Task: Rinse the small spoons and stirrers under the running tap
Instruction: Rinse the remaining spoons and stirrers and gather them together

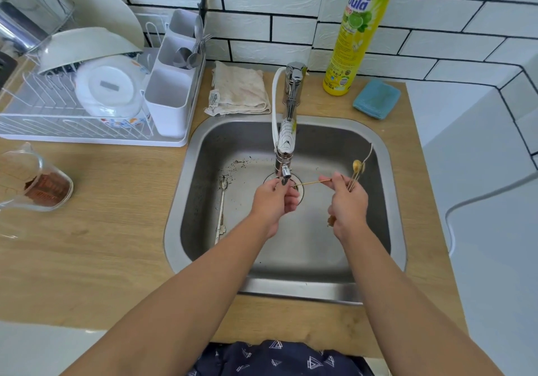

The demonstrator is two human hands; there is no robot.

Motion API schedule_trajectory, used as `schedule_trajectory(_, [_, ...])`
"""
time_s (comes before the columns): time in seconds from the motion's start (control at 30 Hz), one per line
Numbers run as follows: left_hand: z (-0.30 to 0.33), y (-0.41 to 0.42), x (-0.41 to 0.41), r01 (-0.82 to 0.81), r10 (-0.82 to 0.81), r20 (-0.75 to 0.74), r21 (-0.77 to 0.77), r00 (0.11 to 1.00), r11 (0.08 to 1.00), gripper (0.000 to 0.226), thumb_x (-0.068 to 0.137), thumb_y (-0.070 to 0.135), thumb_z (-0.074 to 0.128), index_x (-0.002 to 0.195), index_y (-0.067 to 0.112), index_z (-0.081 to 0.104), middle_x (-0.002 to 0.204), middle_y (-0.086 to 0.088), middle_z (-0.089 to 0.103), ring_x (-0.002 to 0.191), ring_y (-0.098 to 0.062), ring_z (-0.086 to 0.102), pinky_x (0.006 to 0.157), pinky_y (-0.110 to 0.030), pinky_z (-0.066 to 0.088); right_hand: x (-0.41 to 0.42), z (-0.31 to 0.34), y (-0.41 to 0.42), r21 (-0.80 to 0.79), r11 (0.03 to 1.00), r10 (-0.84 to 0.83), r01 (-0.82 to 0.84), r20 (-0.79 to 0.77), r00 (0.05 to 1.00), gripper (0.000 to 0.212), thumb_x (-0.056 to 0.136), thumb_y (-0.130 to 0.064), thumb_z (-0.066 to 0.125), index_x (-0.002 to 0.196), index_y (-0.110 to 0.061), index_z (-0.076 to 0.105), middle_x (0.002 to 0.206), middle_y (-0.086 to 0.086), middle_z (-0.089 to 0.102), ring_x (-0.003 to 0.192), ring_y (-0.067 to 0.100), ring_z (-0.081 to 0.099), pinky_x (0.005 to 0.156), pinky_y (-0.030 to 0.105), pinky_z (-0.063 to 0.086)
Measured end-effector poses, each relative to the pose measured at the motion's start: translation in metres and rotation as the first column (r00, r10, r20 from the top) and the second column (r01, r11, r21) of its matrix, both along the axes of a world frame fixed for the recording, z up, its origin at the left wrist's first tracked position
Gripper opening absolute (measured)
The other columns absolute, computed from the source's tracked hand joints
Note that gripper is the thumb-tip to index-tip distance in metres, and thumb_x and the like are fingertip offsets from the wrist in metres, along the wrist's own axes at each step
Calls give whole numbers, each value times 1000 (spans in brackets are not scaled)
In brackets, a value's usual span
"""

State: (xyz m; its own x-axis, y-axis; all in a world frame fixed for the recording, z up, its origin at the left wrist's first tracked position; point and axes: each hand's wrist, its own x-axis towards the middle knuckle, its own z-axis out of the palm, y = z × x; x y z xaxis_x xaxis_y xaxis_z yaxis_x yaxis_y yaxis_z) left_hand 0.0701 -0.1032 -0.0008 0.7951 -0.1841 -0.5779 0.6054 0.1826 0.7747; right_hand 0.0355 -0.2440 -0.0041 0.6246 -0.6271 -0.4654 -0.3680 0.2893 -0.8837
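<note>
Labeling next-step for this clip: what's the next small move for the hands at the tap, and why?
Probably slide the left hand along the gold stirrer under the tap nozzle. Both hands already pinch it there; the right hand also holds a bundle of small spoons, and a silver spoon lies in the sink, all seemingly waiting.

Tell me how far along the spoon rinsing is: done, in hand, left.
Done: nothing shows as finished; whether the cutlery in the caddy is from this batch is unclear. In hand: both hands stretch one gold stirrer under the tap, left hand at one end, right hand also gripping a bundle. Left: the bundle and the spoon in the sink.
</note>
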Motion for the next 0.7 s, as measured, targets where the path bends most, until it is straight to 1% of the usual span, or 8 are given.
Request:
schedule_trajectory(0.1, [2,-1,-3,-71,48,-112,-212,993,975,18,105,15,44,99,8,60,72,-1,69,62,-11,67,61,-24,57,-3,-3,-3,40,999,-18,18,2,1000,15,104,-30,57,95,-21,62,95,-9,81,34,8,24,35,19,26])
schedule_trajectory(0.17, [1,2,-3,-60,32,-155,-183,987,981,19,105,16,43,101,11,61,68,2,62,56,-10,60,57,-27,55,-4,-5,-4,75,997,2,-4,17,1000,15,105,-31,56,97,-20,61,97,-7,81,34,8,23,35,19,25])
schedule_trajectory(0.27, [1,7,2,-78,66,-185,-63,981,995,17,104,21,44,99,13,59,61,4,46,45,-8,38,45,-23,44,-5,-9,1,133,990,42,-51,70,997,13,105,-30,57,99,-19,61,99,-3,81,36,6,21,37,20,24])
schedule_trajectory(0.33, [3,9,7,-112,96,-201,-72,975,991,20,104,22,44,96,14,60,54,6,39,43,-8,31,44,-22,41,-6,-11,5,178,982,46,-66,116,992,11,105,-29,58,99,-20,61,100,0,81,36,5,21,37,20,22])
schedule_trajectory(0.4, [6,11,9,-95,74,-211,-89,975,991,20,102,18,44,94,12,61,53,6,41,46,-8,35,49,-23,45,-7,-13,5,254,965,19,-63,171,985,9,105,-28,58,100,-21,60,100,2,81,36,4,21,37,19,21])
schedule_trajectory(0.53, [10,14,10,35,-50,-177,-88,983,996,14,98,4,50,105,2,63,63,-1,50,55,-11,48,55,-23,53,-8,-15,2,342,938,-12,-61,205,979,6,104,-27,60,105,-23,64,106,4,80,37,3,23,39,18,21])
schedule_trajectory(0.63, [11,23,8,186,-186,-70,-13,980,983,9,99,3,53,98,7,62,77,-3,63,61,-8,58,60,-18,53,-8,-15,1,361,931,-22,-62,225,974,3,101,-24,64,100,-24,67,107,4,80,37,3,24,40,18,20])
schedule_trajectory(0.7, [10,34,8,237,-235,-49,55,971,970,5,97,7,59,97,10,63,83,-2,71,63,-6,64,60,-18,54,-5,-14,4,335,939,-4,-74,226,974,4,100,-21,66,96,-22,68,105,3,80,38,2,25,39,18,21])
